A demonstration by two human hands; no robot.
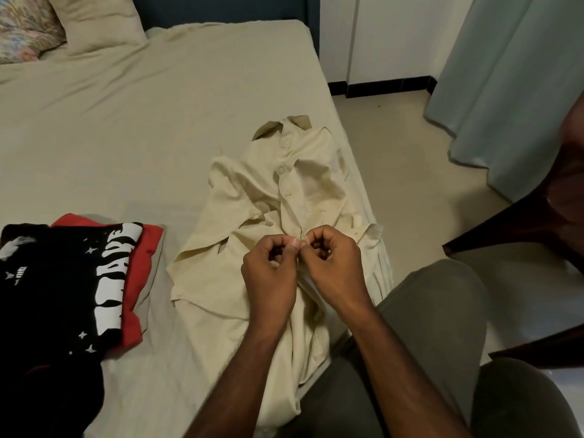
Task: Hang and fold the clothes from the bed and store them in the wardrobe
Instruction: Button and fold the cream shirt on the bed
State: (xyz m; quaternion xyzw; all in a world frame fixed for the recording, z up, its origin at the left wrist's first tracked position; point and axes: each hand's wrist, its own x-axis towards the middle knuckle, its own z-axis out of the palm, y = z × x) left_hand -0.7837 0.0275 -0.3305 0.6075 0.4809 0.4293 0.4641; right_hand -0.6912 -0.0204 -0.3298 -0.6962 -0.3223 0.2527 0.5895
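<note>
A cream button-up shirt [284, 191] lies on the bed [126, 137] near its right edge, collar away from me, upper buttons fastened. My left hand [271, 267] and my right hand [331, 263] meet at the shirt's front placket about halfway down. Each hand pinches the fabric there between thumb and curled fingers. The shirt's lower part hangs over the bed's edge under my forearms.
A pile of folded clothes sits at the bed's left: a black printed T-shirt [57, 279] on a red garment [142, 270]. Pillows [91, 20] lie at the head. A dark wooden chair [537, 222] and a pale curtain [505, 74] stand at the right.
</note>
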